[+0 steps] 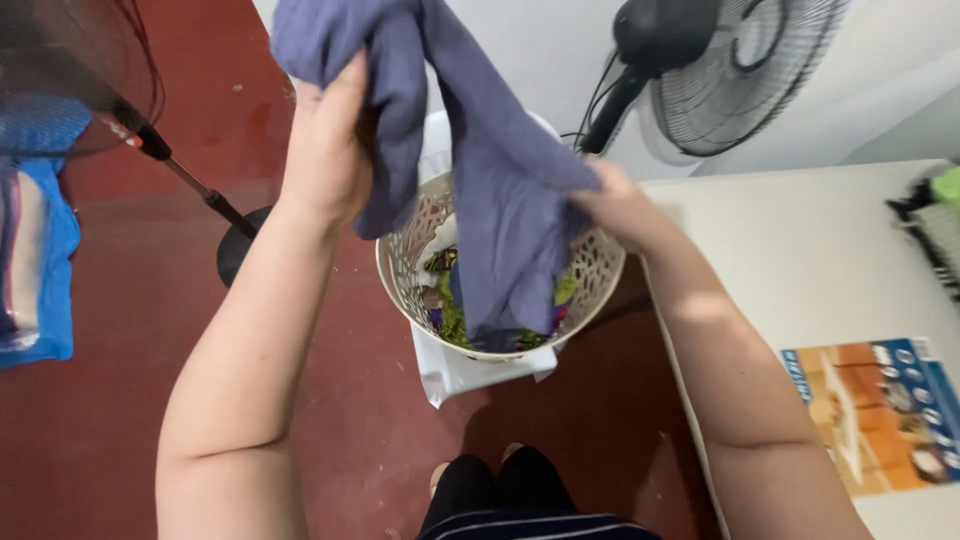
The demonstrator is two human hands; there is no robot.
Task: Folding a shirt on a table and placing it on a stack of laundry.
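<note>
Cloth: a blue-grey cloth (480,150) is hanging in the air above the basket, its lower end trailing down into the basket's mouth.
Left hand: the left hand (328,150) is closing around a bunched upper fold of the cloth, fingers curled tight over it.
Right hand: the right hand (620,205) is pinching the cloth's lower right edge, thumb and fingers pressing together on the fabric.
Handling: the cloth is looking soft, limp and light, drooping wherever it is not being held; I judge it neither fragile nor slippery, and corners or edges are seeming the best places to grip for spreading it out.
Basket: a round white basket (600,270) with cut-out walls is sitting on the red floor (120,430), on top of a white sheet or bag (460,375).
Contents: mixed coloured laundry (450,315), green, purple and pale pieces, is lying heaped inside; single items are too jumbled to tell apart.
Nearby: a white surface (800,250) is standing at the right, and a black fan (720,70) is standing behind it.
</note>
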